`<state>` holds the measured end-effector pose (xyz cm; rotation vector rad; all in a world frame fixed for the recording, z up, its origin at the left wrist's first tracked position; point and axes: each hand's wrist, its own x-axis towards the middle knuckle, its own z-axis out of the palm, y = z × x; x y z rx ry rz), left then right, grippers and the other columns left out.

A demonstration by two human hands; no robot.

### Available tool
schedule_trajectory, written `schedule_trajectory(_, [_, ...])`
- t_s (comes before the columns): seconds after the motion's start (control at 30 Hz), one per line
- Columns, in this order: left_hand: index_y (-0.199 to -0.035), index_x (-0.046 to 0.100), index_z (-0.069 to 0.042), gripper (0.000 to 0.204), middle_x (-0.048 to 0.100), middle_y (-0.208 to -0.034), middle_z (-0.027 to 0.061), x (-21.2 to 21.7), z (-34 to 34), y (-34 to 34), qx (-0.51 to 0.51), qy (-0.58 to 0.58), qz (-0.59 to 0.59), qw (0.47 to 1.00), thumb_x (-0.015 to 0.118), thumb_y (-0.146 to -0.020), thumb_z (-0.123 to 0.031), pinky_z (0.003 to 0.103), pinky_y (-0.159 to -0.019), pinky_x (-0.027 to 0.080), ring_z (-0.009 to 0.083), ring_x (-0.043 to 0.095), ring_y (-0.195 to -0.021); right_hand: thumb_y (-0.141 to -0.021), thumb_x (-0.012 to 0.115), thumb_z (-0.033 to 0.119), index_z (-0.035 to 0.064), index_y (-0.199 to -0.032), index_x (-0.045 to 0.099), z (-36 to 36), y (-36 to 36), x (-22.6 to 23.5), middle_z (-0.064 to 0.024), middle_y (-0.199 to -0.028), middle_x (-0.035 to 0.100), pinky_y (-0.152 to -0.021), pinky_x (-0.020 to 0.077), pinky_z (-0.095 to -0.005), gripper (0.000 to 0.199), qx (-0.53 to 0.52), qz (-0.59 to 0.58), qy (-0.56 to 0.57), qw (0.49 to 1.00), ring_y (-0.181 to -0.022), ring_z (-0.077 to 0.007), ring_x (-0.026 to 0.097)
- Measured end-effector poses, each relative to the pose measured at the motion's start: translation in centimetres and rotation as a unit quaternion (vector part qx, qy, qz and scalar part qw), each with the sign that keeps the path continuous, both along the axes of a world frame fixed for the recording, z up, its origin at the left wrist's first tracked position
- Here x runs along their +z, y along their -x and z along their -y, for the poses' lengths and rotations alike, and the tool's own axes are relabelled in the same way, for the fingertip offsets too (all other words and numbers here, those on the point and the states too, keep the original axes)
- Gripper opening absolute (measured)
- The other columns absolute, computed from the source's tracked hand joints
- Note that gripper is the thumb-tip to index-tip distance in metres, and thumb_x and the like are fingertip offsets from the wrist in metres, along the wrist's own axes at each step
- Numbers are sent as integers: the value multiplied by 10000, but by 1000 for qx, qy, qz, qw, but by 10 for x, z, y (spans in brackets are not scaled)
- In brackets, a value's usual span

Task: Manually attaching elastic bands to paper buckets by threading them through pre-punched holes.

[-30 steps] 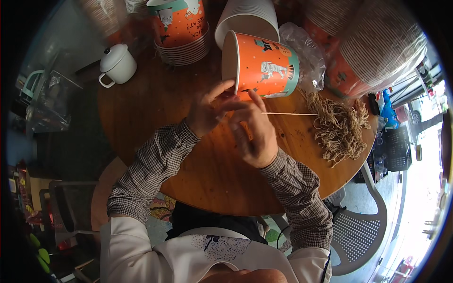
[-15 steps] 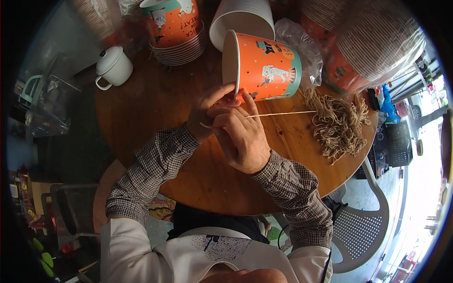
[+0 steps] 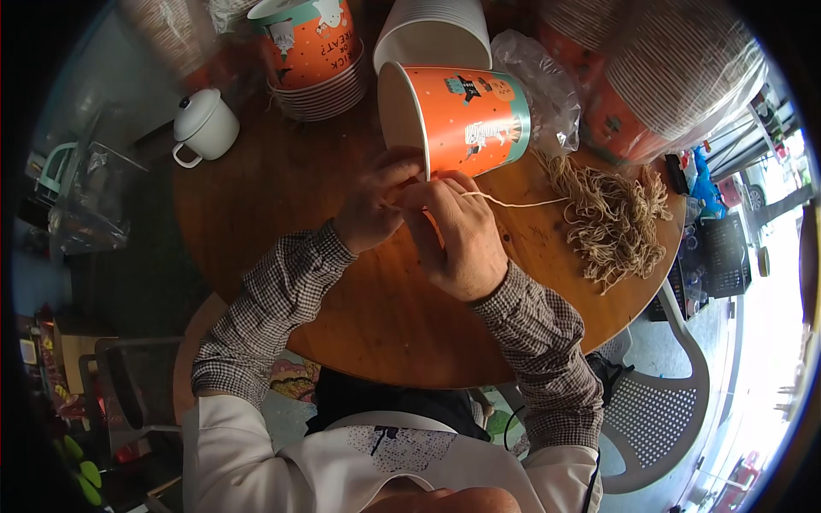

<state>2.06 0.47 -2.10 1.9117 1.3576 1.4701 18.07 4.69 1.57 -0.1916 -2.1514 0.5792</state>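
Brown wood on a round table (image 3: 359, 316) bears a white lidded mug (image 3: 207, 128) at left; next, the left hand (image 3: 372, 209) bunches by the rim of an orange paper tub (image 3: 470, 115) tipped sideways, its exact hold too blurred to tell. Beside that rim, the right hand (image 3: 466, 235) pinches a pale string (image 3: 513, 205), which could slip if fingertips loosen, or jam if strands knot in the tangled heap (image 3: 611, 222) farther right.

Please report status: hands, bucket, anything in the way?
Left hand, right hand: both at rim of orange bucket. Bucket tipped sideways. String runs from right hand to tangled pile. Plastic bag close behind bucket.
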Motion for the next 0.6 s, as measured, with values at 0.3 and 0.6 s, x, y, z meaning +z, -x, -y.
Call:
schedule_trajectory(0.3, [-1059,593,42,187,513,-1167,69,-11,0,4,-43,11,152,987,595,-883,-23,268,-858,491,136,545,-1060,-755,624,-1,28,-937,532,1,1,0,-101,-782,545,-683,463,-383,206,-9,39,-81,996,-737,-290,561])
schedule_trajectory(0.6, [-945,588,16,181,553,-984,29,-2,-5,1,29,24,94,995,662,-867,-131,218,-694,482,70,563,-804,-705,625,-36,36,-898,553,10,-2,-13,-71,-756,575,-558,465,-341,218,9,-4,-47,999,-659,-256,592])
